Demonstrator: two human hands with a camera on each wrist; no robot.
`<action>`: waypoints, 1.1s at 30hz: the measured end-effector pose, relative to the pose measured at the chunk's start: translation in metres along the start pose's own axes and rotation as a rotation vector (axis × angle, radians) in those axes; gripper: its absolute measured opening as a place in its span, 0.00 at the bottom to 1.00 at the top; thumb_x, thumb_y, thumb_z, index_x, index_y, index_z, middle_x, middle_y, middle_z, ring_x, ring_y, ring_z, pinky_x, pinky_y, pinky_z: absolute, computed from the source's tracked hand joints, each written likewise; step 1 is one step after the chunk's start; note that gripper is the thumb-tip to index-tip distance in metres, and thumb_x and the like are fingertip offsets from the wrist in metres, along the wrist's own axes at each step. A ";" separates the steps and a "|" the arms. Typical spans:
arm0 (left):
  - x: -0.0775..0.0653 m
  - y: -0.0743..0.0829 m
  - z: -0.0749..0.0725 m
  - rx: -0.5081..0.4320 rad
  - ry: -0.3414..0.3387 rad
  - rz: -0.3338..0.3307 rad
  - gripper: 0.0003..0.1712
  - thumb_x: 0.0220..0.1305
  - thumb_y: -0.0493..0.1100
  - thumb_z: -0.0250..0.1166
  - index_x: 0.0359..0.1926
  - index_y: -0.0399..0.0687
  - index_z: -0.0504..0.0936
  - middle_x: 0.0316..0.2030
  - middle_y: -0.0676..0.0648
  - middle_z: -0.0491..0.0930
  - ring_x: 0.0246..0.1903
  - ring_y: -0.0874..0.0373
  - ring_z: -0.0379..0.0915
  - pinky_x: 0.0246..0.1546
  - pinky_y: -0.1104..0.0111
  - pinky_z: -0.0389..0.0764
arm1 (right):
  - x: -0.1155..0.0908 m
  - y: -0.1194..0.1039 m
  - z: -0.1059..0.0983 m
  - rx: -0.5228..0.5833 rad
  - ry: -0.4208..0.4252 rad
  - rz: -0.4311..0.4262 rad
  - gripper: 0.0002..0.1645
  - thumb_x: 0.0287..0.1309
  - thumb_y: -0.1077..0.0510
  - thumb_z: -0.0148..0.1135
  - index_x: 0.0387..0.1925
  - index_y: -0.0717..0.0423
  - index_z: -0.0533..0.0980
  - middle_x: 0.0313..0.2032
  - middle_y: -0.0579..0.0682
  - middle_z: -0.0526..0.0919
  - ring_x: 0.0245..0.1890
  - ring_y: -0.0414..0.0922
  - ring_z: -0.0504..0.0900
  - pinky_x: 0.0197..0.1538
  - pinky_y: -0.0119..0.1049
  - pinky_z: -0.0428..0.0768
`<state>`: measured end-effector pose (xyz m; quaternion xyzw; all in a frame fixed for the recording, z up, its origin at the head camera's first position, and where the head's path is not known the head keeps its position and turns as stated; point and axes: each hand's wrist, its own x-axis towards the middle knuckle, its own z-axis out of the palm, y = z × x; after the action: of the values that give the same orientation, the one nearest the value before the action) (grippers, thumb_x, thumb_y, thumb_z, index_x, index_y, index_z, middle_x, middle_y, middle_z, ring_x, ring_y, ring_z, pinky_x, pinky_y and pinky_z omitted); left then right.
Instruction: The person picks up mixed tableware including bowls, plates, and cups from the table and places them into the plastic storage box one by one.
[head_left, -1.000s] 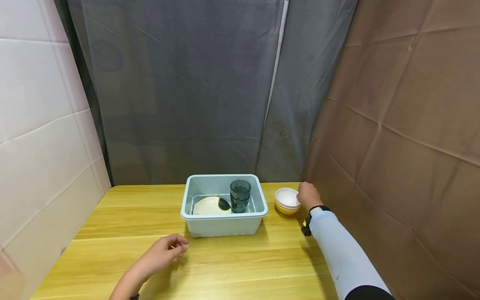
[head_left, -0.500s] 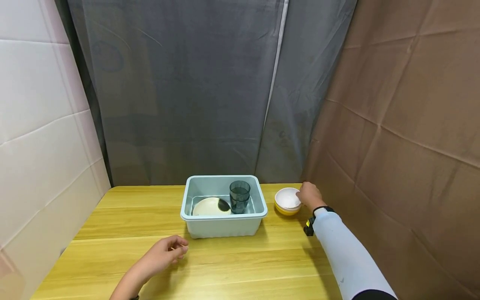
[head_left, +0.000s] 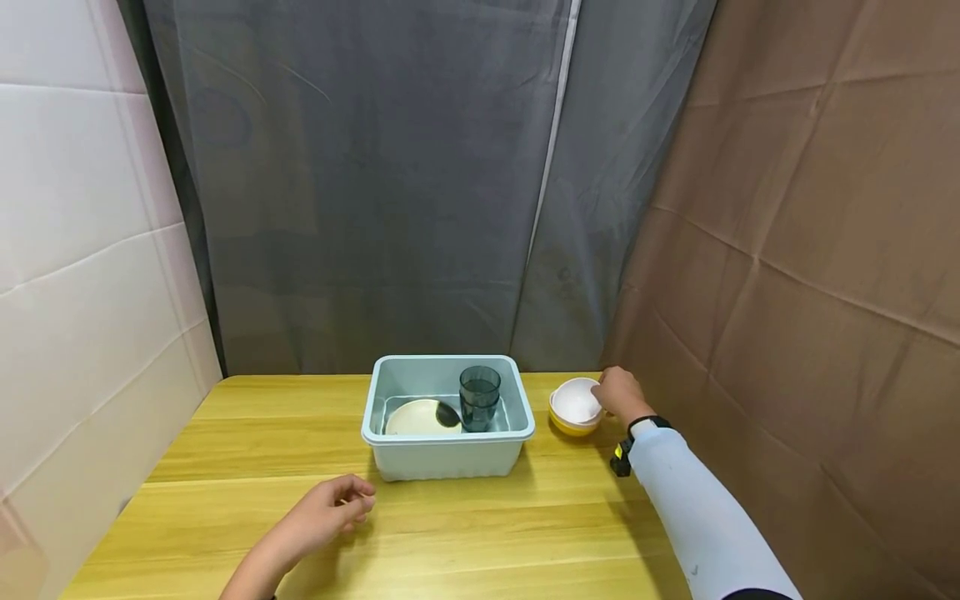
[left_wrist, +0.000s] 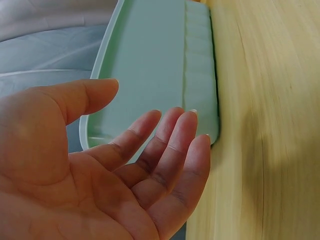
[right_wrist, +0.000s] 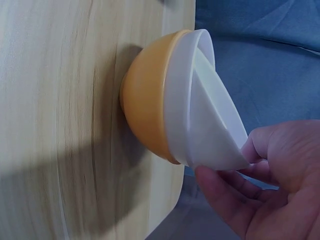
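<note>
My right hand [head_left: 621, 393] pinches the rim of a white bowl [right_wrist: 212, 132] between thumb and fingers. This bowl sits tilted in the top of a stack, its held side raised. Below it are another white bowl [right_wrist: 177, 95] and an orange-yellow bowl [right_wrist: 145, 95], which stands on the table at the right. My left hand [head_left: 318, 512] hovers at the front left of a pale blue-green plastic tub [head_left: 450, 458], holding nothing, its fingers loosely curved and palm showing in the left wrist view.
Inside the tub lie a cream plate [head_left: 414, 418] with a dark patch and stacked dark see-through cups [head_left: 480, 396]. The wooden table [head_left: 450, 542] meets a grey curtain [head_left: 360, 208] at the back. A brown cloth wall [head_left: 810, 292] rises close beside the right arm.
The top white bowl has tilted up in the stack, its right side lifted by my right hand. The left hand has stayed in place. The view has shifted slightly.
</note>
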<state>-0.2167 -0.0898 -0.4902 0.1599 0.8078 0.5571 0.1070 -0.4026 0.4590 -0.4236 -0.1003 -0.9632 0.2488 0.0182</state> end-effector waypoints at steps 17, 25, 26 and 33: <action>-0.004 -0.004 -0.001 -0.035 0.003 -0.025 0.19 0.82 0.43 0.65 0.59 0.29 0.81 0.42 0.40 0.83 0.44 0.47 0.80 0.46 0.51 0.89 | -0.010 0.016 -0.014 0.120 0.051 -0.070 0.21 0.75 0.63 0.64 0.58 0.79 0.79 0.55 0.75 0.82 0.43 0.61 0.89 0.42 0.47 0.93; -0.004 -0.001 -0.003 -0.025 -0.001 -0.024 0.19 0.82 0.43 0.64 0.59 0.29 0.81 0.42 0.41 0.83 0.44 0.47 0.80 0.47 0.50 0.89 | -0.024 0.019 -0.025 0.253 0.037 -0.047 0.22 0.76 0.63 0.63 0.60 0.80 0.77 0.56 0.77 0.80 0.41 0.60 0.90 0.43 0.49 0.93; -0.004 -0.001 -0.003 -0.022 0.000 -0.019 0.19 0.82 0.43 0.64 0.59 0.28 0.81 0.42 0.41 0.83 0.44 0.47 0.80 0.47 0.51 0.89 | -0.026 0.019 -0.027 0.260 0.038 -0.042 0.23 0.76 0.62 0.63 0.60 0.80 0.76 0.56 0.77 0.80 0.40 0.59 0.90 0.43 0.48 0.93; -0.002 -0.001 -0.004 -0.003 0.015 0.016 0.18 0.81 0.42 0.66 0.58 0.28 0.81 0.41 0.41 0.84 0.43 0.47 0.81 0.43 0.54 0.90 | -0.048 0.018 -0.031 0.306 0.040 -0.026 0.24 0.77 0.60 0.62 0.62 0.78 0.76 0.56 0.76 0.80 0.39 0.57 0.89 0.46 0.50 0.92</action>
<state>-0.2162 -0.0945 -0.4894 0.1620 0.8065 0.5604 0.0966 -0.3498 0.4799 -0.4047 -0.0888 -0.9147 0.3902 0.0558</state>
